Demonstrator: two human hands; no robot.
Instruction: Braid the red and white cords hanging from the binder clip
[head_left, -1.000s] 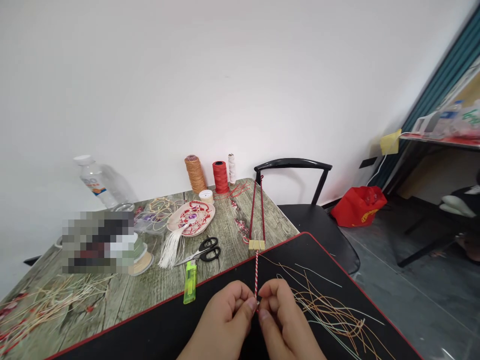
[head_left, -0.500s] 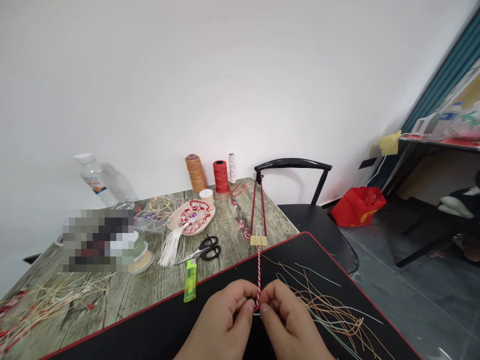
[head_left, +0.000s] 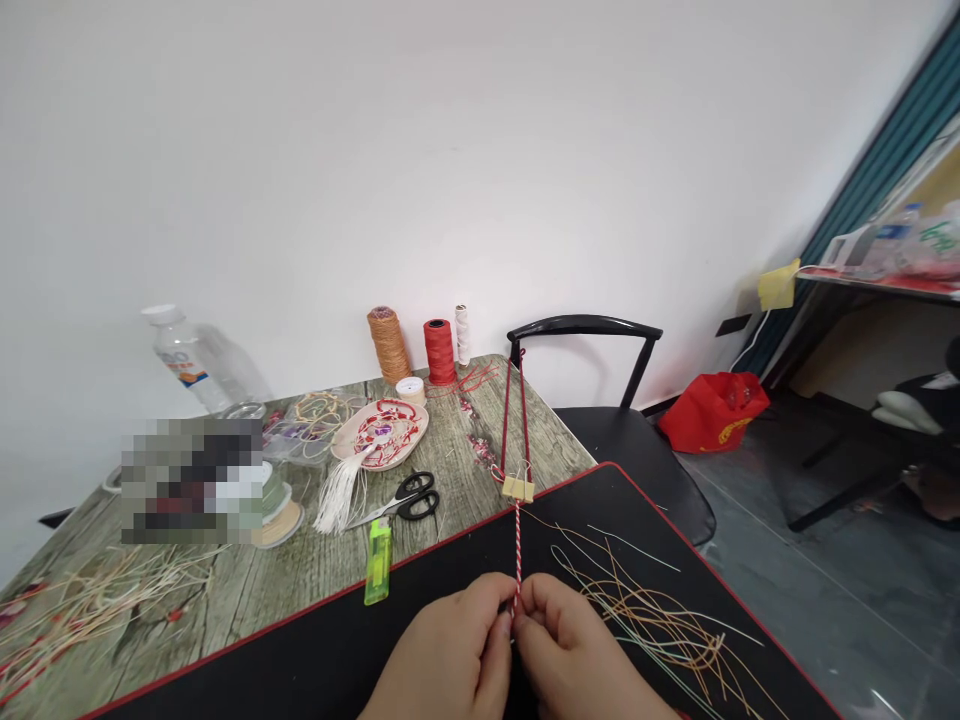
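Observation:
My left hand [head_left: 450,645] and my right hand [head_left: 574,645] meet low in the middle of the view, and their fingertips pinch the lower end of a twisted red-and-white cord [head_left: 517,560]. The cord rises to a gold binder clip [head_left: 518,489] at the far part of a black desk mat [head_left: 450,620]. Above the clip, a long dark-red cord loop [head_left: 514,410] stretches across the wooden table. Loose tan and pale green strands [head_left: 660,625] lie on the mat right of my right hand. A green lighter [head_left: 378,562] is the nearest object left of my left hand.
Black-handled scissors [head_left: 401,502], a plate of red-and-white knotwork [head_left: 380,433] with a white tassel, and thread spools [head_left: 439,352] stand on the wood-grain table [head_left: 247,590]. A black chair [head_left: 626,445] and a red bag [head_left: 712,413] sit to the right.
Both hands have drawn closer together and sit slightly lower on the cord. The view has shifted only a little.

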